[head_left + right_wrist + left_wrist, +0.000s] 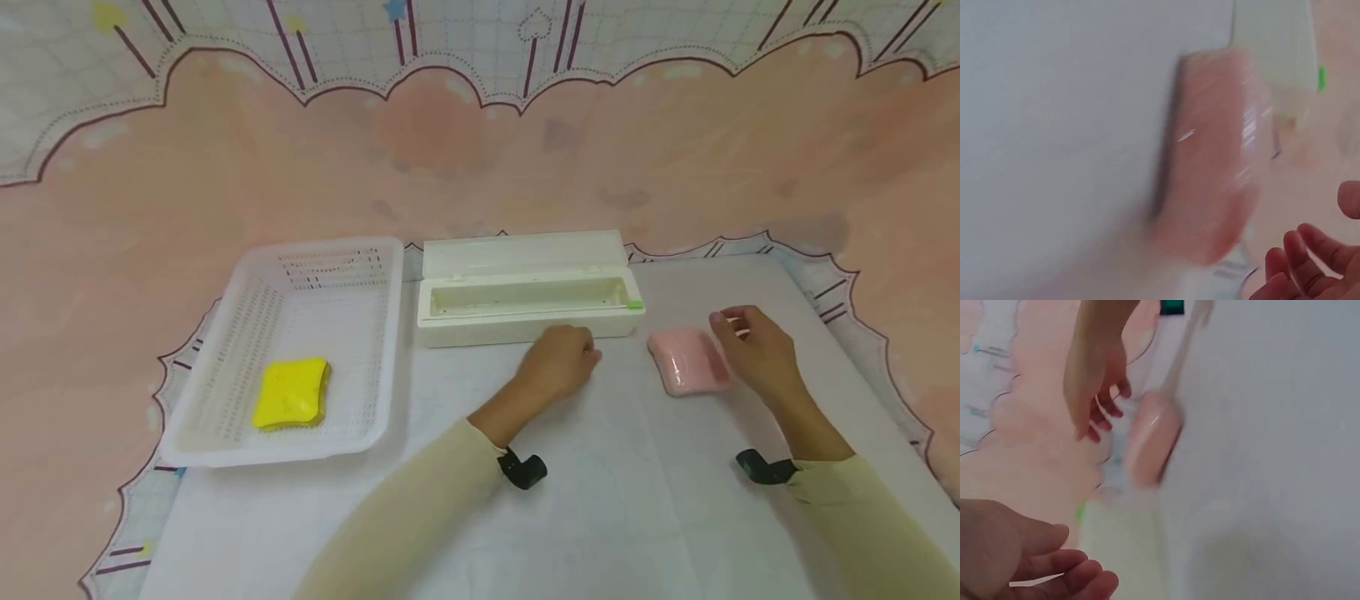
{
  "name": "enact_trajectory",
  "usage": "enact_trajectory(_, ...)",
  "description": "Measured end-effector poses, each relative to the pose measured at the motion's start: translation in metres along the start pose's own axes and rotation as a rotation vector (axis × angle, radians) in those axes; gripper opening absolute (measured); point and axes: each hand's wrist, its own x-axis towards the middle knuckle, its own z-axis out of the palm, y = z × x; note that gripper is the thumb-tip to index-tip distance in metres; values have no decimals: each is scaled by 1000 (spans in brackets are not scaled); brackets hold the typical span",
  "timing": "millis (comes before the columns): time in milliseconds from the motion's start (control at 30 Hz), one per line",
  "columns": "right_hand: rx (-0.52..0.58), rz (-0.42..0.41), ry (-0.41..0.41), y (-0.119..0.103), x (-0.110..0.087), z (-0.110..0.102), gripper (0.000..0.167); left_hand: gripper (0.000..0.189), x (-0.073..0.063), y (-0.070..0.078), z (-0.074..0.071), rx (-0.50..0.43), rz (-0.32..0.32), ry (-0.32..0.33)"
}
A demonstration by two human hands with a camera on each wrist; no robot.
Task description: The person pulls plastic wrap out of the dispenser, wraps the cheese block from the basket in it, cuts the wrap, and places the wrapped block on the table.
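Note:
A glossy pink pillow-shaped block (pixel 687 361) lies on the white cloth at the right. Just to its right is my right hand (pixel 759 353), fingers bent loosely with nothing in them; in the right wrist view its fingers (pixel 1316 265) hang apart from the block. My left hand (pixel 558 360) hovers close in front of a long white box (pixel 517 331) whose lid (pixel 525 252) is raised. Loosely bent and holding nothing, the left hand's fingers (pixel 1079 575) show in the left wrist view near the box's end.
At the left stands a white perforated basket (pixel 393 333) with a yellow square block (pixel 291 393) inside. A green tab (pixel 635 304) marks the box's right front corner. Behind the table hangs a peach cloth (pixel 465 179) with a scalloped print.

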Motion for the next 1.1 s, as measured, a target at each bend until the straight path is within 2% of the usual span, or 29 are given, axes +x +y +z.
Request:
enact_trajectory(100,-56,-142,25,-36,5,0,58,22,-4,-14,-46,128,-54,52)
enact_trajectory(167,-87,-243,1,-59,11,2,53,20,-5,-25,-74,205,-107,34)
enact_trajectory(233,-119,-334,-45,-77,18,5,51,19,-5,-40,-98,262,-147,-35)
enact_trajectory(267,-132,-382,-76,-85,21,7,50,19,-5,-49,-108,285,-146,-80)
enact_trajectory(400,-208,-531,-211,-105,36,20,48,31,-4,-89,-133,313,-79,-273)
enact_trajectory(467,-255,-563,-271,-110,43,27,48,40,-5,-108,-139,298,-26,-345)
enact_trajectory(533,-298,-582,-314,-113,50,33,48,44,-5,-124,-141,265,-11,-396)
enact_trajectory(667,-314,-578,-375,-112,62,43,47,45,-5,-144,-140,216,-18,-419)
enact_trajectory(833,-271,-546,-419,-109,71,49,40,35,-1,-152,-139,161,-37,-389)
enact_trajectory(967,-284,-521,-424,-109,77,49,37,27,3,-154,-139,163,-26,-378)
enact_trajectory(1100,-279,-476,-453,-113,80,47,34,20,7,-157,-139,142,-50,-350)
